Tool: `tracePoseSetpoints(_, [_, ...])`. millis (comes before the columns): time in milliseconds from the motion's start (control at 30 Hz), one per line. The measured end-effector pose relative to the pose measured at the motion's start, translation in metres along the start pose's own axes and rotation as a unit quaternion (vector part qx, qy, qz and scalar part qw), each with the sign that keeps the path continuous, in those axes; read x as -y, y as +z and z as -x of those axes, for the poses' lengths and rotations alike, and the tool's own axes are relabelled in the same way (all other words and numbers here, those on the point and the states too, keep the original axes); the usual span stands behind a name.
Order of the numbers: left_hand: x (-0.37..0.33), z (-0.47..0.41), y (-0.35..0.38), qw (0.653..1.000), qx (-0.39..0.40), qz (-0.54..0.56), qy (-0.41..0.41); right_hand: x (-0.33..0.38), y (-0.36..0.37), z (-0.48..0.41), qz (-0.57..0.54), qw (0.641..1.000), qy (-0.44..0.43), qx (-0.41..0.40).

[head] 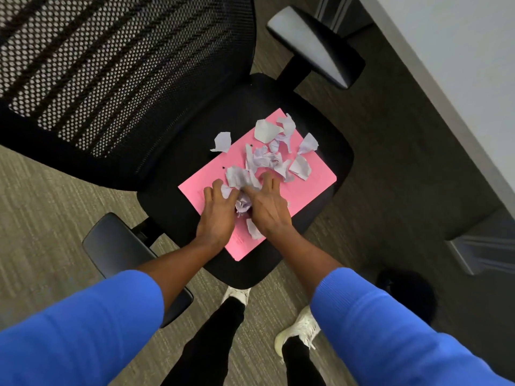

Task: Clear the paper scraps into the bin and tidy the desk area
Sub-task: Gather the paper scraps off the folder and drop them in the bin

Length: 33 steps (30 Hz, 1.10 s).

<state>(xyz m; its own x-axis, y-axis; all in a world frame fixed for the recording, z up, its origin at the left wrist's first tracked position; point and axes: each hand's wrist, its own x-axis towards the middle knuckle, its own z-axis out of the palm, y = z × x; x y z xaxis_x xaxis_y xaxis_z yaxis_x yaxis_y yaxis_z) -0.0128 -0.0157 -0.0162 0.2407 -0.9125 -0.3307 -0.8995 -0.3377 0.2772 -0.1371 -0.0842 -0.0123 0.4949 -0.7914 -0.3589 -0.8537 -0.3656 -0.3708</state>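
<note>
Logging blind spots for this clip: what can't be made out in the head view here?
- Bin: none clearly in view; a dark shape under the desk is too dim to identify.
- Scraps between the left hand and right hand: partly covered by fingers.
- Pink folder: print too faint to read.
- Desk top: cut off by frame edge.

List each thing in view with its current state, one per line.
Paper scraps: torn, crumpled, scattered over the folder.
Pink folder: closed, flat on the chair seat.
Chair: holding folder and scraps.
Left hand: cupped around scraps.
Right hand: cupped around scraps.
Bin: not visible.
</note>
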Motion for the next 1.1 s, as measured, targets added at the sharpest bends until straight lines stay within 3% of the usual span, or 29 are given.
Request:
tracePoseSetpoints(333, [0.016, -0.011, -0.01, 0.997, -0.02, 0.08, -0.006, -0.003, -0.002, -0.003, 0.003, 0.999, -0.043, -0.001])
tracePoseSetpoints(667, [0.008, 0.009, -0.027, 0.986, -0.06, 0.144, -0.058, -0.018, -0.03, 0.027, -0.122, 0.991, -0.014, -0.061])
tracePoseSetpoints(900, [-0.048, 0.043, -0.019, 0.98, -0.064, 0.187, -0.015, -0.057, -0.046, 0.08, -0.164, 0.978, 0.045, -0.117])
tracePoseSetpoints(1100, [-0.13, 0.071, 0.014, 0.981, -0.013, 0.19, 0.038, -0.12, -0.041, 0.154, -0.187, 0.968, 0.111, -0.122])
